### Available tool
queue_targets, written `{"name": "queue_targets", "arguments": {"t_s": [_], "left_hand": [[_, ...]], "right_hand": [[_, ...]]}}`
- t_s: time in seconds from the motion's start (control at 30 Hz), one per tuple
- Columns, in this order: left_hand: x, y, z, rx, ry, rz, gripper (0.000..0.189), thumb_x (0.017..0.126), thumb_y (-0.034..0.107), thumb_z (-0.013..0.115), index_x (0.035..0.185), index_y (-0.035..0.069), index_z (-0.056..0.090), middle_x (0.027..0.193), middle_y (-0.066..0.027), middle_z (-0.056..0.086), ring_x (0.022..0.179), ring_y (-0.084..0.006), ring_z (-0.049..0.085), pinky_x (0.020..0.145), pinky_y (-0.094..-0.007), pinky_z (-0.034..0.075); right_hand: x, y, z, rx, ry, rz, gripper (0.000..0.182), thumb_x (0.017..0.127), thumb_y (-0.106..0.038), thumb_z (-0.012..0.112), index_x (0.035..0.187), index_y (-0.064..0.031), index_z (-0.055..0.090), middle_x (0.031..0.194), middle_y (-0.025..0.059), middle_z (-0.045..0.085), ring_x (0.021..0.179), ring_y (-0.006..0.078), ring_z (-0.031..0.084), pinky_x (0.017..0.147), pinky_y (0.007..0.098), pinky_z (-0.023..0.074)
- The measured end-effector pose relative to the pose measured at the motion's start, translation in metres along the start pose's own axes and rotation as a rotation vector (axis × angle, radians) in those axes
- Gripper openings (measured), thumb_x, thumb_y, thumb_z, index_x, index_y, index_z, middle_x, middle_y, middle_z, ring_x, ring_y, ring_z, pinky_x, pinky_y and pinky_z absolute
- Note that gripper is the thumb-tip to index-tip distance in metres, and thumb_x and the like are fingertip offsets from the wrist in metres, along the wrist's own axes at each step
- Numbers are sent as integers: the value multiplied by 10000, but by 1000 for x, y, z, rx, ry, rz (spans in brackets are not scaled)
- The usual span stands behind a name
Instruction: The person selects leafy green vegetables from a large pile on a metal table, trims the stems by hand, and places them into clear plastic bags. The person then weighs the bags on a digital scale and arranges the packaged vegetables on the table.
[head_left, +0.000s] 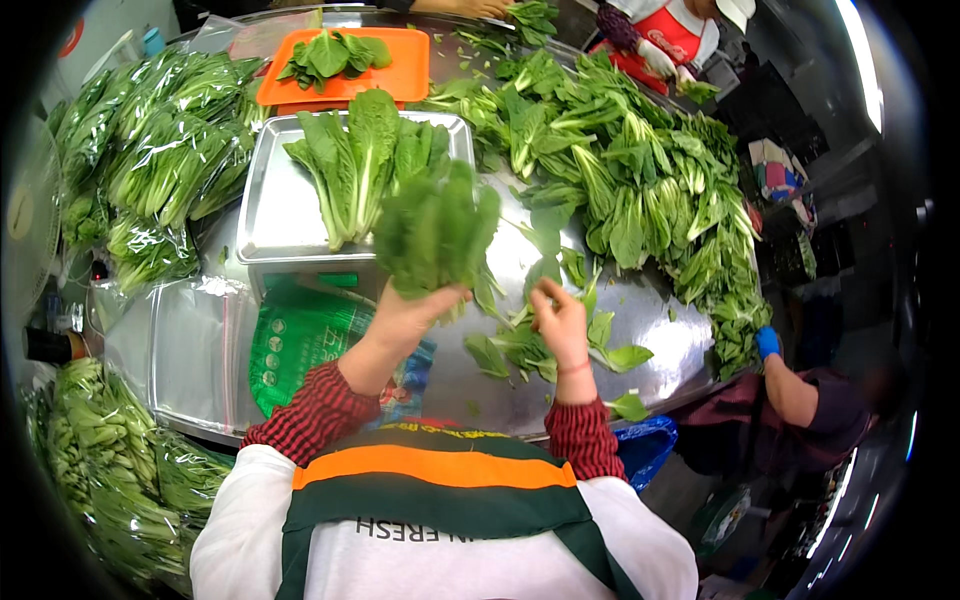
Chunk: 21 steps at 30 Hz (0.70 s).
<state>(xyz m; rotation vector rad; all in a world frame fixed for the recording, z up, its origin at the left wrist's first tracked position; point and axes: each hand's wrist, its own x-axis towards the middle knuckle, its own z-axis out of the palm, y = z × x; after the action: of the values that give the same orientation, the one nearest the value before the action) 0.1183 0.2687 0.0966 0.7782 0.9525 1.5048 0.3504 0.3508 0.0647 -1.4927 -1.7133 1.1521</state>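
Note:
My left hand (412, 311) grips a bunch of leafy greens (435, 232) by its stem end, the leaves pointing away from me and blurred. The bunch overlaps the near right corner of a metal tray (277, 225), on which more leafy greens (352, 172) lie. To the right, my right hand (561, 322) has its fingers curled, close to a blurred leaf (544, 240). Whether it pinches that leaf is not clear. Loose leaves (525, 349) lie around and under this hand on the metal table (465, 390).
Bagged greens (172, 150) are piled left, with clear plastic bags (191, 352) and a green printed bag (300, 345) nearer. An orange tray (412, 60) holds greens beyond. Unbagged greens (622, 165) line the right. Co-workers stand there, one with a blue-gloved hand (767, 342).

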Motion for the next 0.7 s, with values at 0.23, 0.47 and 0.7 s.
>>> {"name": "queue_targets", "arguments": {"t_s": [0.23,0.47,0.7], "left_hand": [[13,7,10,622,-205,106,882,723,158,751,1421,2,234,1284,-220,505,1176,-324,530,949,-377,433],[53,73,-88,1056,414,607,688,815,274,671,1386,37,370,1430,-230,320,1333,-372,295,1091,-416,243],[70,46,-94,1566,371,551,446,771,233,688,1190,102,609,1434,-216,314,1310,-437,296,1069,-489,275]], "right_hand": [[2,-91,61,378,-50,-356,315,723,-71,729,1003,31,627,924,69,675,824,121,621,759,267,489],[116,-153,80,-418,-126,-44,554,663,-503,671,750,44,679,732,212,664,721,278,675,674,354,539],[115,-124,165,-124,28,-458,760,810,-366,653,1319,99,331,1223,326,428,1090,443,504,921,405,451]]}}
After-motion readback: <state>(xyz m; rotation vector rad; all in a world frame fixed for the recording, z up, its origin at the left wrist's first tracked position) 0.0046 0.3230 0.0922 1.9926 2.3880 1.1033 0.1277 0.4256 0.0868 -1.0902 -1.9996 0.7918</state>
